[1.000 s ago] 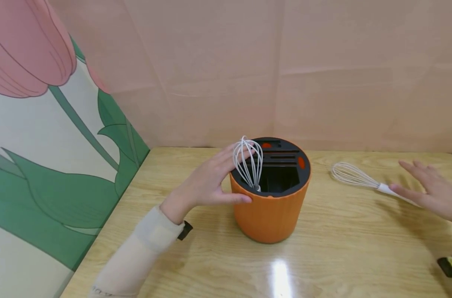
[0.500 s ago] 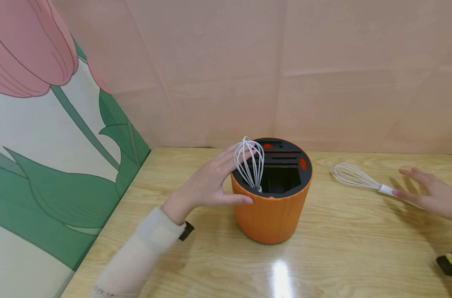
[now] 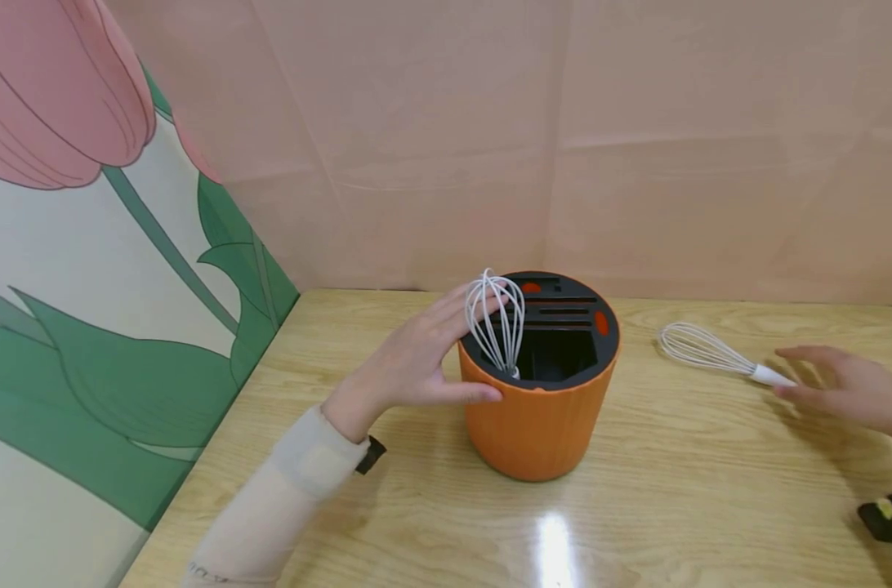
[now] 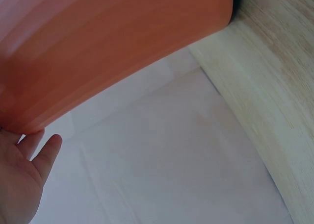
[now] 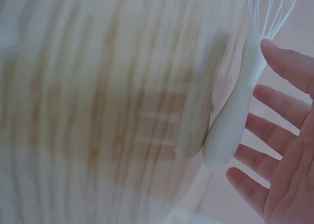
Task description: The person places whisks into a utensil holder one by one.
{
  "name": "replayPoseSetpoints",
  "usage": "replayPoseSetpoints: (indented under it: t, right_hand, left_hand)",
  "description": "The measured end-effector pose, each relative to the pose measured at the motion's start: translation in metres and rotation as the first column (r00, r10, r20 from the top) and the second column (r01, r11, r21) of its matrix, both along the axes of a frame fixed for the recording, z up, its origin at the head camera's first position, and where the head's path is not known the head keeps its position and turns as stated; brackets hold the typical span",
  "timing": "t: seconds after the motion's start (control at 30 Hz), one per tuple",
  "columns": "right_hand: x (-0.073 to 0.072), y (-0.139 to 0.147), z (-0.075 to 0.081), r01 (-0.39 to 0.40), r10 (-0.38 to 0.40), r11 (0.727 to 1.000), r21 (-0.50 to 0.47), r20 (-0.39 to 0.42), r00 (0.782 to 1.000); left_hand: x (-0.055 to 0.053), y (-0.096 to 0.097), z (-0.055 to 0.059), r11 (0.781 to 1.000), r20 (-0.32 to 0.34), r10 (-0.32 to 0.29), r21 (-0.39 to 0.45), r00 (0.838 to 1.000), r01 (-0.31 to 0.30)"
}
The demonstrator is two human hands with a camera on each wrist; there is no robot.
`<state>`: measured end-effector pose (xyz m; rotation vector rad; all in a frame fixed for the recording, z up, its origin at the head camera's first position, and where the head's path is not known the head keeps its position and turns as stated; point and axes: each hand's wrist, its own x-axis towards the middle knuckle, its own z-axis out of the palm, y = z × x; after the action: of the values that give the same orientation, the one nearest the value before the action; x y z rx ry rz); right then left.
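Observation:
My left hand rests against the left side of the orange utensil holder, thumb along the front and fingers over its black slotted top. In the left wrist view, fingertips meet the orange wall. A white wire whisk stands head-up at the left of that top, in front of my fingers. To the right lies a second whisk, with wires pointing left. My right hand is at its handle end, thumb and fingers spread apart. The right wrist view shows loosely extended fingers along the white handle.
The wood-grain table carries the holder near its middle. Behind it hangs a pinkish cloth backdrop. A wall panel with painted tulips borders the left side. A black wrist device shows below the right hand.
My right hand has lowered and moved slightly left towards the lying whisk's handle, its fingers bending a little more. The left hand stays on the holder.

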<state>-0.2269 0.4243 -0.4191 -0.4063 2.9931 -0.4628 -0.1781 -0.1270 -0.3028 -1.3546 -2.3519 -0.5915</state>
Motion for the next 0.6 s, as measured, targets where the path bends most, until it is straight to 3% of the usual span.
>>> replayPoseSetpoints:
  t: [0.23,0.6]
  right_hand:
    - [-0.0018,-0.0023,-0.0069,-0.076,0.072,0.997,-0.030,-0.131,0.989]
    - [-0.0053,-0.0067,-0.0091,-0.092,0.085,0.993,-0.074,-0.090,0.992]
  left_hand:
    - [-0.0016,0.0000,-0.0004,1.000,-0.002,-0.009,-0.002,1.000,0.009]
    - [-0.0008,0.0006,0.0004,1.000,-0.004,0.004,-0.018,1.000,-0.004]
